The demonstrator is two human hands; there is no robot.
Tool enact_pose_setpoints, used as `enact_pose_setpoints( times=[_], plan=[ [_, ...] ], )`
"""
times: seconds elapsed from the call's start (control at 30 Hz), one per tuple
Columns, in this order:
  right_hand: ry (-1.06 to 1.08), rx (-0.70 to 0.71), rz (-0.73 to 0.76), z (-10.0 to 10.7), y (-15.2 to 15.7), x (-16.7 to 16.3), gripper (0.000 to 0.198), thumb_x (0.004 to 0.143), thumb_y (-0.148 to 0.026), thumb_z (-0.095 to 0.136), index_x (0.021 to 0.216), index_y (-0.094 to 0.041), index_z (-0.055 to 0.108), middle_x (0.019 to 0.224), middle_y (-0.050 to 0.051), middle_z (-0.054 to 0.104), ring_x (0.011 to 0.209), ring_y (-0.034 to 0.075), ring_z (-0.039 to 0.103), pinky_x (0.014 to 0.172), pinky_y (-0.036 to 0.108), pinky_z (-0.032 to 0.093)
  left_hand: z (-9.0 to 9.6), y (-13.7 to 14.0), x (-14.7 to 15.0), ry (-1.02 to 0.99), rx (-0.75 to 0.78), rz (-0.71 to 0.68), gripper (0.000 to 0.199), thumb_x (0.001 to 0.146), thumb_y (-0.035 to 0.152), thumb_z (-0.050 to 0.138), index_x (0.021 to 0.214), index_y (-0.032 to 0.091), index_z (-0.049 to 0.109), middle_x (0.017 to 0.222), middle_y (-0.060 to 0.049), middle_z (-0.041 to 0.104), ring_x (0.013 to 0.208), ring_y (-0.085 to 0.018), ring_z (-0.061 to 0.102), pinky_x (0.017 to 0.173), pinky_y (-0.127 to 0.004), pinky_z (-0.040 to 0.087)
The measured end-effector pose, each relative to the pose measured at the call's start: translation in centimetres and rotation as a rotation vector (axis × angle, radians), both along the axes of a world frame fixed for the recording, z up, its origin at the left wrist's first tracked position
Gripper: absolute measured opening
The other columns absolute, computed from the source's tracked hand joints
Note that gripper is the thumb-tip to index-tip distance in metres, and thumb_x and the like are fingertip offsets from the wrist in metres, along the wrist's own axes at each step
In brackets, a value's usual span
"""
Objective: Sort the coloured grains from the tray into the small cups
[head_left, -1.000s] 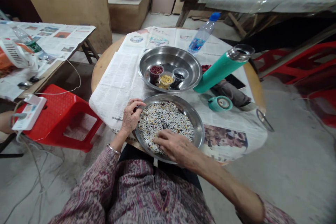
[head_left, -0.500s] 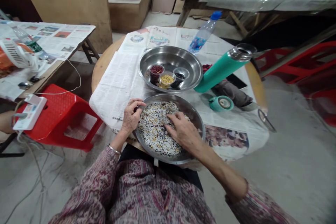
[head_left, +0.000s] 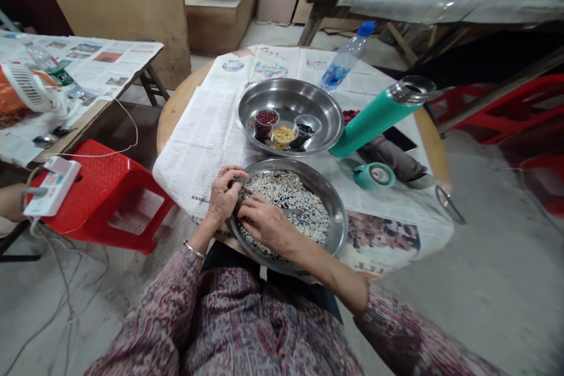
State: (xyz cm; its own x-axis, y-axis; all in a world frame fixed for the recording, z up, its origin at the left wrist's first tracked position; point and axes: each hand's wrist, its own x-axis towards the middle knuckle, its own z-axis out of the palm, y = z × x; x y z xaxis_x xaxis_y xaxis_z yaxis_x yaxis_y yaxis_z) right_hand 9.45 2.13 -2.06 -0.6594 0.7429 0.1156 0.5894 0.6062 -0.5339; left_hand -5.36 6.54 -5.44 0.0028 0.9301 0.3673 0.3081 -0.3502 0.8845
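Note:
A shallow metal basin (head_left: 337, 223) holds a mix of white, black, yellow and dark red grains (head_left: 308, 211). My left hand (head_left: 224, 194) is closed on the basin's upper left rim, with a silver bangle at its wrist. My right hand (head_left: 267, 224) lies over the grains at the basin's left side, close to my left hand. Its fingers are bent but somewhat apart, tips down among the grains. Just beyond stands a second metal basin (head_left: 326, 106) with clear cups of red beans (head_left: 267, 119), yellow beans (head_left: 283, 135) and black beans (head_left: 306, 128).
Newspaper (head_left: 189, 129) covers the round table (head_left: 170, 114). Right of the basins are a green thermos (head_left: 381, 120), its cap (head_left: 373, 175), a plastic bottle (head_left: 346, 59) and a grey cloth (head_left: 392, 158). A red stool (head_left: 106, 188) with a power strip (head_left: 51, 188) stands left.
My right hand has swept leftward through the grains, from the basin's right middle to its left side. More grains show at the right now. My left hand stays at the rim.

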Motion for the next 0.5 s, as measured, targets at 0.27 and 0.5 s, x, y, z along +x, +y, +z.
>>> enact_pose_setpoints(
  times=[0.27, 0.5],
  plan=[
    [-0.276, 0.133, -0.08, 0.6, 2.5, 4.7, 0.018, 0.095, -0.017, 0.051, 0.095, -0.017, 0.069, 0.102, 0.011, 0.064, 0.098, 0.023, 0.058, 0.087, 0.037, 0.049, 0.0, -0.1, 0.1, 0.001, -0.016, 0.005, 0.026, 0.08, 0.001, 0.052, 0.085, 0.02, 0.069, 0.104, -0.005, 0.065, 0.103, -0.019, 0.06, 0.093, -0.033, 0.049],
    [-0.23, -0.03, -0.211, 0.4, -0.8, 8.5, 0.022, 0.092, -0.011, 0.048, 0.1, -0.018, 0.068, 0.094, 0.007, 0.067, 0.085, 0.019, 0.064, 0.08, 0.032, 0.051, 0.0, 0.0, 0.0, -0.008, -0.014, -0.012, 0.027, 0.079, 0.0, 0.052, 0.085, 0.021, 0.069, 0.104, -0.004, 0.064, 0.101, -0.019, 0.06, 0.091, -0.033, 0.049]
  ],
)
